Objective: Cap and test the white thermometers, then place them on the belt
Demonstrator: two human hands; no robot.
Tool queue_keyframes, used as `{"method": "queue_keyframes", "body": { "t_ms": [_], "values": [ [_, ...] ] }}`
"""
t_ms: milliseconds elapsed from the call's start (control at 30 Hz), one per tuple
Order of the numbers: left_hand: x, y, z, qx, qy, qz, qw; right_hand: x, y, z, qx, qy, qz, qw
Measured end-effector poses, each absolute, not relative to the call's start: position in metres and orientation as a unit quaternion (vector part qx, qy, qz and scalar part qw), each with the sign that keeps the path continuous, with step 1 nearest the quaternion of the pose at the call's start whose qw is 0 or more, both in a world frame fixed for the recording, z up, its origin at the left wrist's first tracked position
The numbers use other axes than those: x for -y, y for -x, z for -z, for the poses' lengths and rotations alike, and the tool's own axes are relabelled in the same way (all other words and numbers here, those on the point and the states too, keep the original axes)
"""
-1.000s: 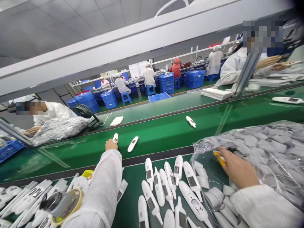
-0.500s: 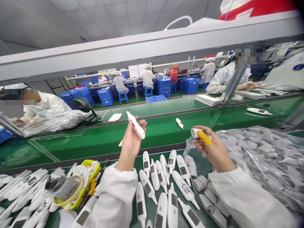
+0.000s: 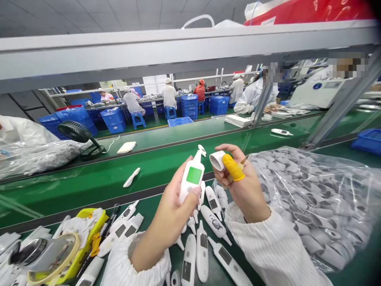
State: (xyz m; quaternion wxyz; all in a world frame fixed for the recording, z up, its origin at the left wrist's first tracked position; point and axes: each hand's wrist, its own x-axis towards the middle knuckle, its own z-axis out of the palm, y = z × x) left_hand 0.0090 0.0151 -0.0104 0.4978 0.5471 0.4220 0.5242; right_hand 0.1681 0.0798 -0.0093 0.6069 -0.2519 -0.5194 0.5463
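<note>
My left hand (image 3: 175,206) grips a white thermometer (image 3: 192,176) whose square screen glows green; its narrow tip points up. Close by on the right, my right hand (image 3: 242,182) pinches a short white cap (image 3: 218,161), its open end facing left, apart from the thermometer. A yellow finger cot (image 3: 233,167) covers one finger of that hand. Below the hands, several white thermometers (image 3: 202,252) with dark screens lie on the green bench. A clear bag of grey-white caps (image 3: 309,198) lies to the right.
At the lower left are a yellow tray (image 3: 74,258), a tape roll (image 3: 55,262) and more thermometers. Beyond the bench runs a green belt (image 3: 98,178) carrying a few thermometers. A black fan (image 3: 74,131), a metal post (image 3: 342,99) and people stand farther back.
My left hand has turned the thermometer so its lit green screen shows, and has moved right and nearer my right hand. The view has shifted rightward. The cap remains in my right hand.
</note>
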Motion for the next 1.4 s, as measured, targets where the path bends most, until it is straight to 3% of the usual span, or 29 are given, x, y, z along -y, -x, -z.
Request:
{"method": "queue_keyframes", "body": {
  "t_ms": [133, 300, 800, 1033, 1400],
  "values": [
    [-0.015, -0.016, 0.013, -0.463, -0.59, -0.493, 0.44, -0.077, -0.167, 0.01, 0.539, 0.261, -0.503, 0.624],
    [-0.016, -0.017, 0.016, -0.476, -0.595, -0.488, 0.425, -0.075, -0.172, 0.008, 0.635, 0.237, -0.489, 0.55],
    [-0.011, -0.015, 0.011, -0.488, -0.623, -0.477, 0.382, -0.069, -0.164, 0.011, 0.649, 0.218, -0.432, 0.587],
    [-0.013, -0.015, 0.011, -0.493, -0.625, -0.474, 0.377, -0.07, -0.158, 0.012, 0.563, 0.224, -0.49, 0.627],
    [-0.015, -0.016, 0.017, -0.482, -0.627, -0.498, 0.355, -0.074, -0.162, 0.013, 0.635, 0.189, -0.46, 0.591]
  ]
}}
